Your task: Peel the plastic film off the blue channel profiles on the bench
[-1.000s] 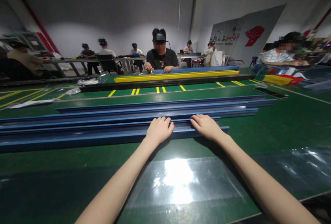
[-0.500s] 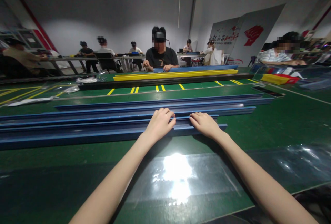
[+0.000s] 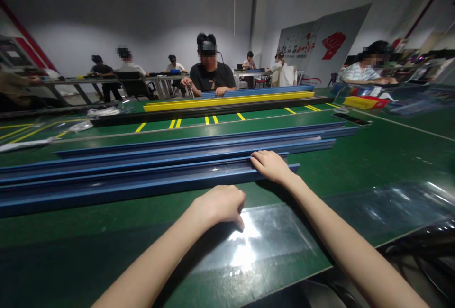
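Observation:
The nearest blue channel strip (image 3: 142, 182) lies lengthwise on the green table, its right end in front of me. My right hand (image 3: 272, 166) is on that end, fingers bent over the far rim and the wrist over the near wall. My left hand (image 3: 220, 203) hovers on the near side of the strip, above a clear plastic sheet (image 3: 280, 230). Its thumb points down, apart from the curled fingers, and nothing shows between them; the other fingertips are hidden. More blue strips (image 3: 302, 147) lie parallel just behind.
A yellow strip (image 3: 227, 102) and a black strip (image 3: 192, 113) lie across the table farther back, before a seated person (image 3: 213, 76). A phone (image 3: 351, 118) and a yellow tray (image 3: 362, 103) are at the right. Crumpled plastic (image 3: 80, 126) lies at the left.
My left hand has come off the blue channel strip and moved back toward me, over the clear sheet. My right hand stays on the strip's end. The view has turned slightly right.

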Available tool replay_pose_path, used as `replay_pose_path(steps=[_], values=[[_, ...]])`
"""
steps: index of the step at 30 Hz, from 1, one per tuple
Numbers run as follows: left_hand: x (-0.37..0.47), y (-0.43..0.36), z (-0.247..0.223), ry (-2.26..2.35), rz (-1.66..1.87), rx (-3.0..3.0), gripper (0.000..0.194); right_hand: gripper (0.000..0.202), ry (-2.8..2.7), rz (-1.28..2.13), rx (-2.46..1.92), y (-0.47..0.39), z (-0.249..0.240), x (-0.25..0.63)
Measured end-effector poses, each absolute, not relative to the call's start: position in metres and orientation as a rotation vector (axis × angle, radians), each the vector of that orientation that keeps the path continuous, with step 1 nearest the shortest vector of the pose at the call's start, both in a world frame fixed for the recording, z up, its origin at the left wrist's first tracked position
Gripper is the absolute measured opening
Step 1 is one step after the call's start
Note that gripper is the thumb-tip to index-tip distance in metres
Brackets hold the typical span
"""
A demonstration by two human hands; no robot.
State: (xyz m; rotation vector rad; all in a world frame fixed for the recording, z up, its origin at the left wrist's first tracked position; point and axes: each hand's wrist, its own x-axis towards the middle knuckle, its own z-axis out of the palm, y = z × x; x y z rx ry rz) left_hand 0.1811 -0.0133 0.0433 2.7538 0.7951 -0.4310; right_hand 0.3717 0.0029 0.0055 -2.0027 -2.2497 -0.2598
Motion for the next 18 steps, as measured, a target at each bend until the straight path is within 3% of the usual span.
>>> replay_pose_path(steps=[4,18], values=[[0.182,-0.011,0.04,0.824,-0.482,2.769,0.037,0.038,-2.258,-0.263,-2.012,0.003,0.005,0.372],[0.183,-0.001,0.025,0.824,-0.4,2.744,0.024,0.039,-2.245,-0.244,-2.013,0.004,0.005,0.371]])
